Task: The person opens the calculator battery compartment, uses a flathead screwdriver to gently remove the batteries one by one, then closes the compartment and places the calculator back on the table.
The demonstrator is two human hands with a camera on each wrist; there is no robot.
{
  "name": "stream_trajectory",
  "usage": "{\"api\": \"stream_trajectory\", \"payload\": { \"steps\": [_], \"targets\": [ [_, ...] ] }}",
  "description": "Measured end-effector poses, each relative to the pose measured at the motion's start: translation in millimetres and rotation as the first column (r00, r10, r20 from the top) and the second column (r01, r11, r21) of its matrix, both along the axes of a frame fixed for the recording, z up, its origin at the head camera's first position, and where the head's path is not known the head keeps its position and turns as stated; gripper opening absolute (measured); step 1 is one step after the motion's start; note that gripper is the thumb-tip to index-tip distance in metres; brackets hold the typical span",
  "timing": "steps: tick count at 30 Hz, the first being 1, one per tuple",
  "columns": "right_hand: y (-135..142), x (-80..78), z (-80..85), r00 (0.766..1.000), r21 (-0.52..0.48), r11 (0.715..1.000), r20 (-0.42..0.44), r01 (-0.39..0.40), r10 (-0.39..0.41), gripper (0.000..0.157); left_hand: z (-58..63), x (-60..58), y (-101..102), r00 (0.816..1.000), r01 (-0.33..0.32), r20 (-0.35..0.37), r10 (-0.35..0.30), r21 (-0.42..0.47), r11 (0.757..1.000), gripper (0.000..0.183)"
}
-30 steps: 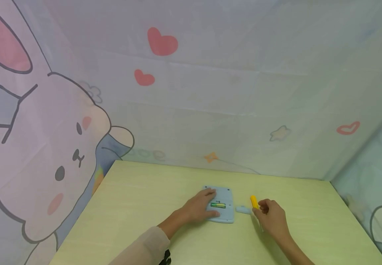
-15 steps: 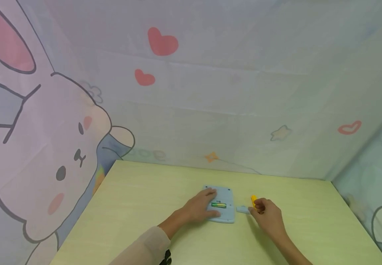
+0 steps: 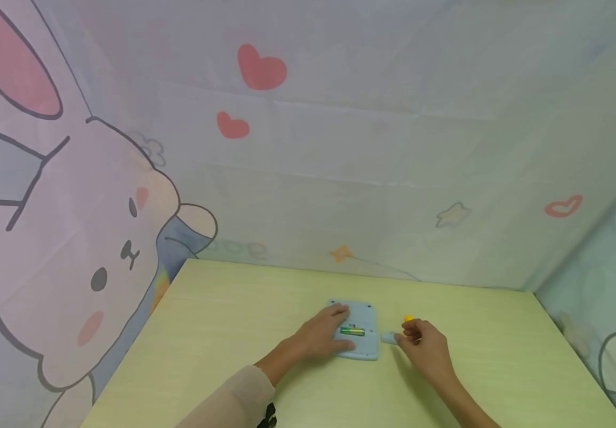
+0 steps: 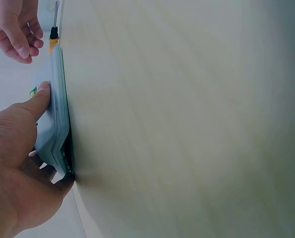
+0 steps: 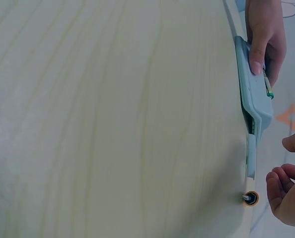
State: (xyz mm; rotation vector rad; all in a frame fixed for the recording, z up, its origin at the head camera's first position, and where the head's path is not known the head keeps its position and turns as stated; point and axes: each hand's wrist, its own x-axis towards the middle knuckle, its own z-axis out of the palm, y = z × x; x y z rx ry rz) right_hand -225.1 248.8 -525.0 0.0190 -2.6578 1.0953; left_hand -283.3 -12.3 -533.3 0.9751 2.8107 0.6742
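Observation:
A light blue calculator (image 3: 362, 312) lies face down on the table, a green battery (image 3: 353, 331) showing in its back. My left hand (image 3: 318, 336) grips its left side, thumb on the back and fingers curled round the far edge in the left wrist view (image 4: 18, 148). Just right of it lies the small blue battery cover (image 3: 388, 337). Above the cover hovers my right hand (image 3: 426, 352), fingers loosely curled around nothing; the right wrist view shows a gap between thumb and cover. Partly hidden behind that hand is a screwdriver (image 3: 408, 318) with a yellow handle, flat on the table.
The pale yellow table (image 3: 243, 309) ends at a cloth backdrop (image 3: 313, 196) printed with hearts and a large rabbit (image 3: 83, 238). A black patterned item (image 3: 268, 416) shows below my left sleeve (image 3: 238, 397).
My right hand has moved left from the screwdriver to over the battery cover, with the screwdriver left lying on the table. The left hand and the calculator have stayed still.

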Motion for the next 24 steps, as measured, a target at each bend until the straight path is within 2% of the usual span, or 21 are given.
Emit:
{"api": "stream_trajectory", "payload": {
  "steps": [9, 17, 24],
  "targets": [
    [-7.7, 2.7, -1.0, 0.998, -0.028, 0.998, -0.028, -0.059, 0.058, 0.029, -1.4, 0.1, 0.6, 1.0, -0.007, -0.013, 0.007, -0.021, 1.0, 0.079],
    [-13.3, 1.7, 0.1, 0.998, -0.04, 0.998, -0.023, -0.057, 0.056, 0.031, -0.3, 0.2, 0.4, 1.0, -0.003, -0.014, 0.002, -0.022, 1.0, 0.079],
    [-18.1, -1.5, 0.5, 0.989, -0.085, 0.987, -0.057, -0.139, 0.135, 0.032, 2.5, 1.8, -0.5, 1.0, -0.01, -0.011, 0.01, -0.011, 1.0, 0.079]
  ]
}}
